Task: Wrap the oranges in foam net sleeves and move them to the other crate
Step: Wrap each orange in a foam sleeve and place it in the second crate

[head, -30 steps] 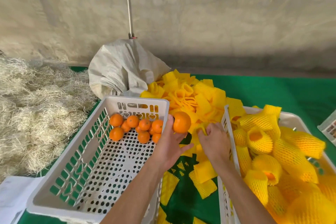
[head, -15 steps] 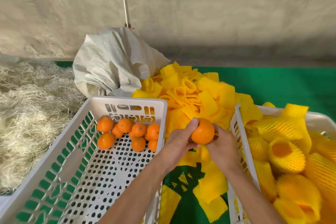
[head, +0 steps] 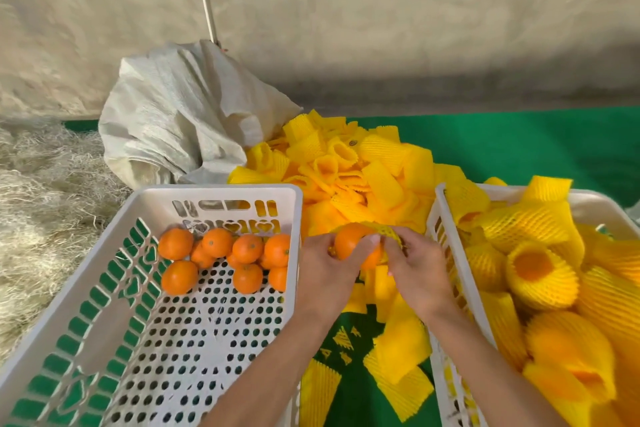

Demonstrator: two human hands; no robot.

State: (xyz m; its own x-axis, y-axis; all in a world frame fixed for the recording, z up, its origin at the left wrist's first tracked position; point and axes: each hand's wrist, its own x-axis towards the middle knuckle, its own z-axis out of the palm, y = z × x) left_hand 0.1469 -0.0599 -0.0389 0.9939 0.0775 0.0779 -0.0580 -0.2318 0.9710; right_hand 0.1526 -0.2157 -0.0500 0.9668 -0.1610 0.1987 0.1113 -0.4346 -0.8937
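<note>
Two hands, one orange

The left hand (head: 323, 274) grips the orange (head: 349, 241) between both crates. The right hand (head: 414, 270) pinches a yellow foam net sleeve (head: 389, 232) touching the orange's far side.

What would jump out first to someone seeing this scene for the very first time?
The bright heap of loose yellow foam net sleeves at centre, spilling from a crumpled white woven sack. In front of it the left hand grips a bare orange while the right hand pulls a yellow sleeve over it. A nearly empty white perforated plastic crate sits on the left, and a crate packed with sleeved fruit on the right.
</note>
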